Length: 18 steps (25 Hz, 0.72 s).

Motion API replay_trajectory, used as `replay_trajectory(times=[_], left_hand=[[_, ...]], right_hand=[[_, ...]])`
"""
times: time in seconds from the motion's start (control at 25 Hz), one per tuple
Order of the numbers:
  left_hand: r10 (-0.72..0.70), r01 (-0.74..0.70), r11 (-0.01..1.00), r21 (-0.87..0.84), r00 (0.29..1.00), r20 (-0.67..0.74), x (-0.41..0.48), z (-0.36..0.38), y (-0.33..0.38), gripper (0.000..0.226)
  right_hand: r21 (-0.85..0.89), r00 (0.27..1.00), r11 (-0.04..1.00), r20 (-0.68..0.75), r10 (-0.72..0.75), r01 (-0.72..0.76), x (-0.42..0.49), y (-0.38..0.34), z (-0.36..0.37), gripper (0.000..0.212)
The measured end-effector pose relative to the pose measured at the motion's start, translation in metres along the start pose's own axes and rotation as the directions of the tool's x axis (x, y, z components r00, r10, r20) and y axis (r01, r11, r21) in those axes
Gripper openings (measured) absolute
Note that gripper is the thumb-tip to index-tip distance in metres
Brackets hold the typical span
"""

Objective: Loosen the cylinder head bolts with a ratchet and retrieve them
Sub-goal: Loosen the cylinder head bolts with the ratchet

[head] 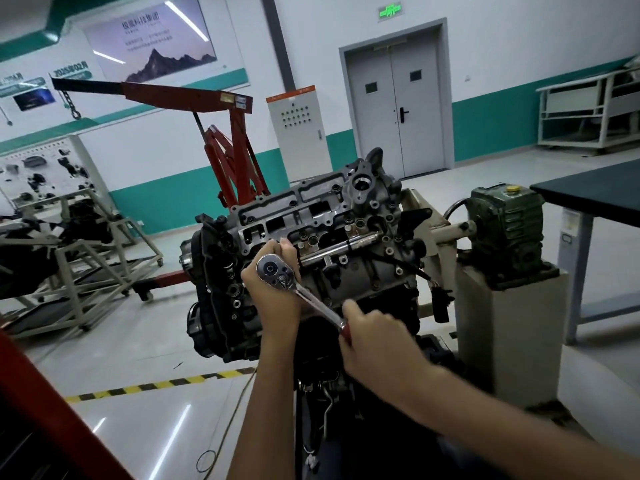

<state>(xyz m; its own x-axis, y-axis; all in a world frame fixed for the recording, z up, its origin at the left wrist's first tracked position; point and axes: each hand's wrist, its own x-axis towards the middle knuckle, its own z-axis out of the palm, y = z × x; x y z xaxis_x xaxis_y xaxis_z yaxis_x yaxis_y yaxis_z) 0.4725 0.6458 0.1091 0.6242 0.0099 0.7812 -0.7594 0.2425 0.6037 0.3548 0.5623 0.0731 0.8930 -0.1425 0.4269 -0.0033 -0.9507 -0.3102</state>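
Two hands (277, 303) (375, 341) hold ratchet (313, 301), seemingly at engine's (360, 271) edge.

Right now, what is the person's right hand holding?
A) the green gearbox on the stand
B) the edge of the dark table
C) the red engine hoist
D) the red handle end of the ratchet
D: the right hand grips the red handle end of the ratchet, while the left hand holds it at the head, over the cylinder head.

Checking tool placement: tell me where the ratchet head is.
Head view, mid-frame: the ratchet head sits over the left hand at the near edge of the cylinder head; the right hand grips its handle.
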Motion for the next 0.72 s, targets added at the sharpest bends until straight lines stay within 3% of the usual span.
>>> replay_trajectory(times=[0.12, 0.24, 0.32, 0.44, 0.56, 0.64, 0.72], left_hand=[[0.080, -0.105, 0.985, 0.138, 0.982, 0.173, 0.004, -0.009, 0.001, 0.040], [0.073, -0.121, 0.970, 0.212, 0.972, 0.224, 0.012, -0.011, 0.004, 0.041], [0.040, -0.064, 0.977, 0.205, 0.993, 0.115, 0.006, -0.012, 0.001, 0.039], [0.037, -0.017, 0.980, 0.197, 0.994, -0.100, -0.011, 0.001, 0.000, 0.033], [-0.080, 0.051, 0.980, -0.191, 0.986, -0.145, -0.015, 0.023, 0.007, 0.034], [-0.062, 0.036, 0.974, -0.226, 0.993, -0.105, -0.010, 0.022, 0.005, 0.038], [0.001, -0.002, 0.996, -0.090, 1.000, -0.004, -0.004, 0.011, 0.001, 0.034]], right_hand=[[-0.329, 0.973, 0.924, -0.055, -0.226, 0.196, 0.041, 0.037, -0.053, 0.010], [-0.479, 0.944, 0.842, -0.074, -0.321, 0.249, 0.071, 0.047, -0.091, 0.021], [-0.410, 0.961, 0.888, -0.084, -0.262, 0.206, 0.061, 0.040, -0.078, 0.017], [-0.140, 0.994, 0.989, -0.100, -0.053, 0.038, 0.019, 0.020, -0.020, 0.012], [0.153, 0.991, 0.979, 0.009, 0.132, -0.131, -0.006, -0.007, 0.017, 0.013], [0.157, 0.995, 0.983, 0.027, 0.094, -0.097, -0.010, -0.009, 0.018, 0.016], [-0.012, 1.000, 1.000, 0.001, 0.007, -0.007, 0.003, 0.012, -0.005, 0.012]])
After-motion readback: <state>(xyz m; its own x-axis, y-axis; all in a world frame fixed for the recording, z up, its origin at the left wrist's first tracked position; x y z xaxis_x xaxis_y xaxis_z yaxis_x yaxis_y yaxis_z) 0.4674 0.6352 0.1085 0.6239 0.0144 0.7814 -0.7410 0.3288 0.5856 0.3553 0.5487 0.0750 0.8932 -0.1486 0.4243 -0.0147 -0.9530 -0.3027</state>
